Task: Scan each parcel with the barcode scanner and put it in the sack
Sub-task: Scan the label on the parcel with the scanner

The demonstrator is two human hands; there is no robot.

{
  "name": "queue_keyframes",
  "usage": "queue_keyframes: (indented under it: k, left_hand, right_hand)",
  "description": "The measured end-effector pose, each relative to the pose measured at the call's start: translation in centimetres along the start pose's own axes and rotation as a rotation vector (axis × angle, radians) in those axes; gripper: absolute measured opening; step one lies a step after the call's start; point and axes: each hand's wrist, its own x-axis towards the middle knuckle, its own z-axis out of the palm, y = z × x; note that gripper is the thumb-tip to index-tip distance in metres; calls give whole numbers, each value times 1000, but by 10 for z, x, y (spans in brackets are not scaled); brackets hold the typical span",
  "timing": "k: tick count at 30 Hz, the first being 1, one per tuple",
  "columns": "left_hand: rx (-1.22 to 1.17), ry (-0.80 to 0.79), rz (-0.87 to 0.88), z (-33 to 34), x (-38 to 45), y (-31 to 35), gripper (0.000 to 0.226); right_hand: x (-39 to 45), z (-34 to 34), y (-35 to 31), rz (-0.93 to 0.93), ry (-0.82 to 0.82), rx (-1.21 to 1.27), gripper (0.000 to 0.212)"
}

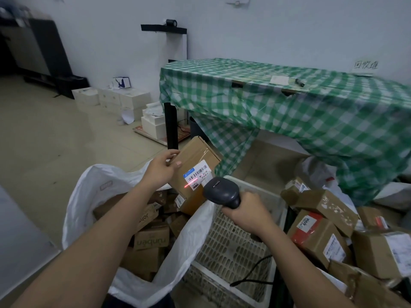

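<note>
My left hand (162, 167) grips a brown cardboard parcel (196, 156) by its left edge and holds it tilted above the open white sack (89, 192). A white label with a barcode faces me. My right hand (245, 211) grips the handle of the dark grey barcode scanner (219, 192), whose head points at the label from just below it. A red scan line lies across the label's lower left part. Several brown parcels fill the sack.
A white perforated plastic crate (233, 247) stands right of the sack, the scanner's black cable running down it. Several taped parcels (320, 232) are piled at the right. Behind stands a table with a green checked cloth (289, 103). White boxes (124, 101) sit on the floor by the wall.
</note>
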Motion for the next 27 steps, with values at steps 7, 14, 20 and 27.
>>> queue_keyframes:
  k: [7,14,20,27]
  left_hand:
    - [20,-7,4,-4,-3,-3,38]
    - [-19,-9,14,-12,-15,-10,30]
    - [204,-26,-62,-36,-38,-45,34]
    - [837,-6,9,-54,-33,-82,59]
  right_hand:
    - [3,1,-5,10,5,57,21]
    - [2,7,-8,4,37,162,24]
    - [14,24,-5,56,135,286,19]
    - [13,45,10,144,83,345,21]
